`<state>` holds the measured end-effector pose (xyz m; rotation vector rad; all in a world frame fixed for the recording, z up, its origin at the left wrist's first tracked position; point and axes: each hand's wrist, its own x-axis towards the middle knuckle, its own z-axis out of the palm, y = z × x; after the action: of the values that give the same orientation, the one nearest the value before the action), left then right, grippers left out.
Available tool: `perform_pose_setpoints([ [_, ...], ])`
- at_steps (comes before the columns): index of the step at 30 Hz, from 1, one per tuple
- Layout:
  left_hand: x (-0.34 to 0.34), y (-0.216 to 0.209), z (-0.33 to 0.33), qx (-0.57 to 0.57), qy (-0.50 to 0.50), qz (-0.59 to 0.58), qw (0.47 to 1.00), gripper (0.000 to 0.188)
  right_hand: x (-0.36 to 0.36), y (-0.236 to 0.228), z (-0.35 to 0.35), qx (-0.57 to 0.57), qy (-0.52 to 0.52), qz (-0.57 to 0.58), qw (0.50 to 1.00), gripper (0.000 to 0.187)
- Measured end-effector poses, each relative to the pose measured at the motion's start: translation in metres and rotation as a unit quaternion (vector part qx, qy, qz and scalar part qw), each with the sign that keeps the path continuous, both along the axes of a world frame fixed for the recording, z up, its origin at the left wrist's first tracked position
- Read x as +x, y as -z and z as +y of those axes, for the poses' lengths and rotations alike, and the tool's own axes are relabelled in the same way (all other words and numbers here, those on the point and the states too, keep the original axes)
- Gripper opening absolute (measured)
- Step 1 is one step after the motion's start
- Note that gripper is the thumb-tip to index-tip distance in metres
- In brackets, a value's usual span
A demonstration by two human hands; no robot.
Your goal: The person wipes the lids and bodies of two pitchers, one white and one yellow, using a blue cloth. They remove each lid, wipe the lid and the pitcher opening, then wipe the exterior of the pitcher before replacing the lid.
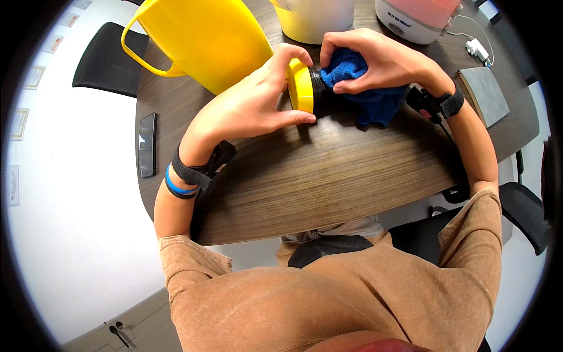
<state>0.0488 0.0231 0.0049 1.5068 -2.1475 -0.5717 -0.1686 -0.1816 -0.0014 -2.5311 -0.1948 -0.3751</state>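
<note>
My left hand (243,108) grips a round lid (301,88) by its yellow rim, thumb below and fingers above. From the lid's right side sticks out a black, ringed plug part. Bunched in my right hand (390,61) is a blue cloth (381,108), pressed against that black part. The cloth's loose end hangs toward the table. Just beyond my left hand is a large yellow jug (205,41) with a loop handle on its left. Its top end is cut off by the frame.
On the wooden table (328,176), a white and yellow container (319,20) and a pink and white appliance (404,23) stand at the back. A phone (148,145) lies at the left edge. At right are a grey notebook (485,97) and a white plug (477,50) with cable.
</note>
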Motion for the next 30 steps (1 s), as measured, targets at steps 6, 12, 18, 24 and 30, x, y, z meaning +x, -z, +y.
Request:
perform_pose_setpoints([
  [6,0.0,0.002,0.0,0.007,-0.002,-0.002,1.0,0.084,0.003,-0.001,-0.001,-0.009,-0.043,-0.021,0.999,0.029],
  [12,0.0,0.0,0.002,0.004,-0.011,-0.008,1.0,0.084,0.003,-0.001,0.001,-0.035,-0.041,-0.021,0.998,0.027],
  [18,0.0,0.002,-0.001,-0.002,-0.007,-0.014,1.0,0.085,-0.002,0.005,0.003,0.003,0.014,0.024,1.0,0.038],
  [24,0.001,0.001,0.0,0.01,-0.012,-0.009,1.0,0.086,0.001,-0.008,0.004,-0.028,0.0,0.031,0.999,0.03],
  [30,0.0,0.002,-0.001,0.002,-0.004,-0.007,1.0,0.085,0.002,-0.003,0.005,-0.06,-0.022,-0.053,0.997,0.019],
])
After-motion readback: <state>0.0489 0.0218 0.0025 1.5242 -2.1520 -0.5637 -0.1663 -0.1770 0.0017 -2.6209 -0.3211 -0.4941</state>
